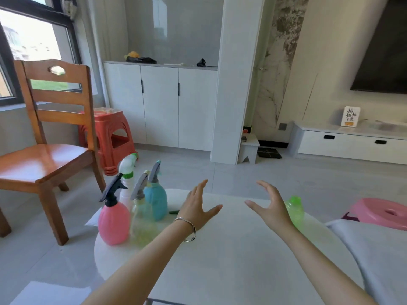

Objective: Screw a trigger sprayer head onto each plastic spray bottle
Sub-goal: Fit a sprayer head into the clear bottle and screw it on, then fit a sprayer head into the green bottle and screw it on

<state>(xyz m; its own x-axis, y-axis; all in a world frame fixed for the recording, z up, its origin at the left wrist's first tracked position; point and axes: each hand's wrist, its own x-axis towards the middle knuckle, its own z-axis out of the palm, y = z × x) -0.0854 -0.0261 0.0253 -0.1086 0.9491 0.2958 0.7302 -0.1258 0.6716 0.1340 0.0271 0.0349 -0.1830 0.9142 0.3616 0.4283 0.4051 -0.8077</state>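
Both hands are empty, fingers spread: left hand (199,208) and right hand (272,204) hover apart above the white table (231,249). The green bottle (295,211) sits just behind the right one with no sprayer on it. It looks light, thin and squishy, so I'd grip its body gently.

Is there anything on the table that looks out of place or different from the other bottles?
Yes. The green bottle stands alone at the right, behind the right hand, and no sprayer head shows on it. The pink bottle, blue bottle and two others at the left all carry heads. Nothing looks spilled.
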